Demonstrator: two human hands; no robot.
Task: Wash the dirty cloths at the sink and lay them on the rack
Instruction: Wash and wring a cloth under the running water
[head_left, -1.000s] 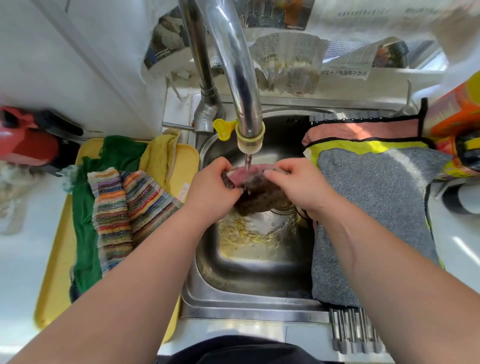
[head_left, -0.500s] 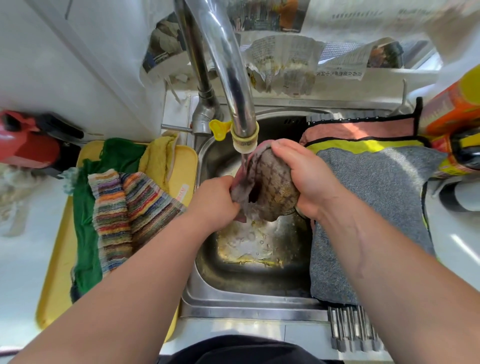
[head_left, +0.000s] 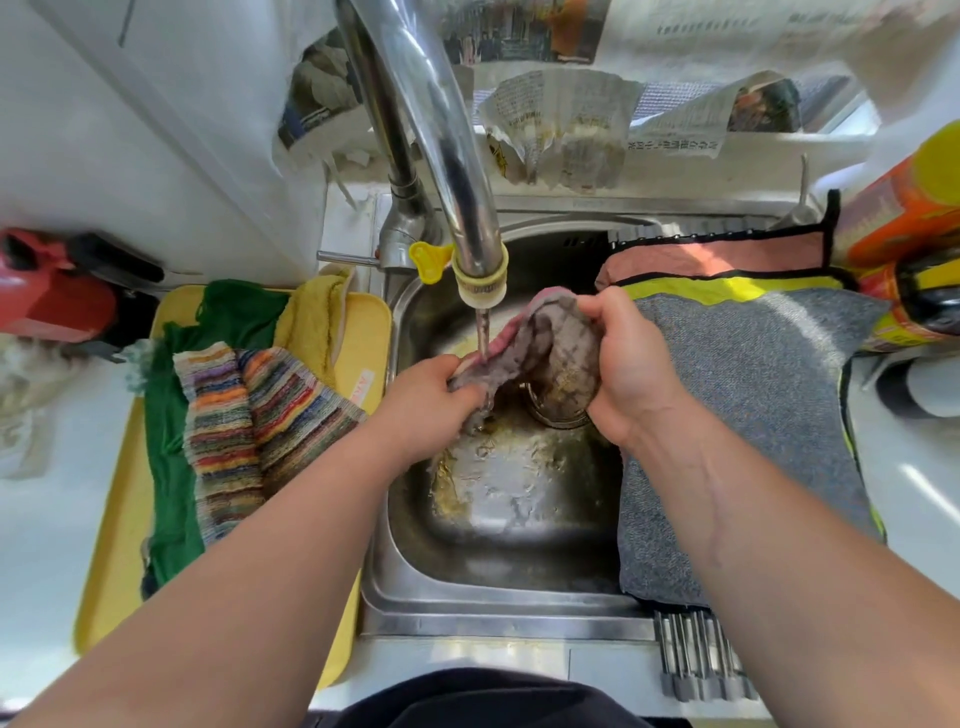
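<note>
A soiled cloth is held over the sink, under water running from the tap. Its lower end is gripped by the left hand, the fingers curled tightly round it; its upper end is clutched by the right hand, the fingers closed on the fabric. A grey cloth is spread on the rack at the right. A striped cloth and a green cloth are piled on a tray at the left.

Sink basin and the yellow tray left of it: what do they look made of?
Sink basin: likely stainless steel, shiny, reflecting light on its wet floor. Yellow tray: probably plastic, smooth, uniform colour, rounded moulded corner.
</note>
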